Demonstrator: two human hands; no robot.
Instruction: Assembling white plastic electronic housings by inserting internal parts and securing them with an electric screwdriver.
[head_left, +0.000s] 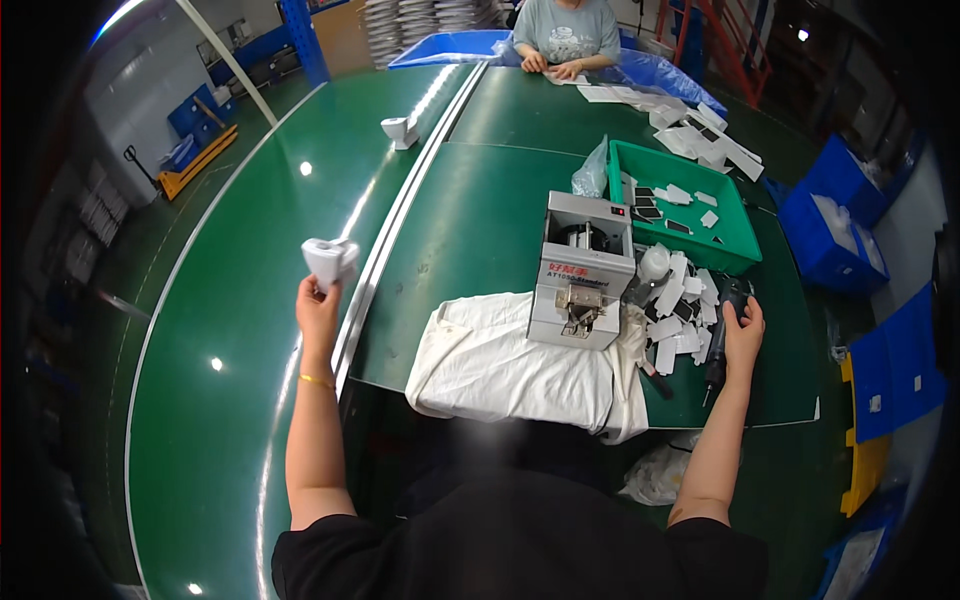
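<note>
My left hand (318, 312) is raised over the green conveyor belt at the left, its fingers closed round the lower end of a white plastic part (330, 260) with a wide top and a narrower body. At the right of the bench, my right hand (743, 328) is wrapped round a black electric screwdriver (716, 362), whose tip points down toward the bench's near edge. A boxy grey metal machine (583, 275) stands between the hands on a white cloth (510, 365). Small white pieces (683, 318) lie heaped between this machine and the screwdriver.
Farther up the belt stands a similar white part (400, 132). A green tray (735, 225) with white and dark pieces sits beyond the machine, beside a clear plastic bag (592, 170). At the bench's far end a person (567, 40) handles white pieces. Blue bins (840, 240) stand at the right.
</note>
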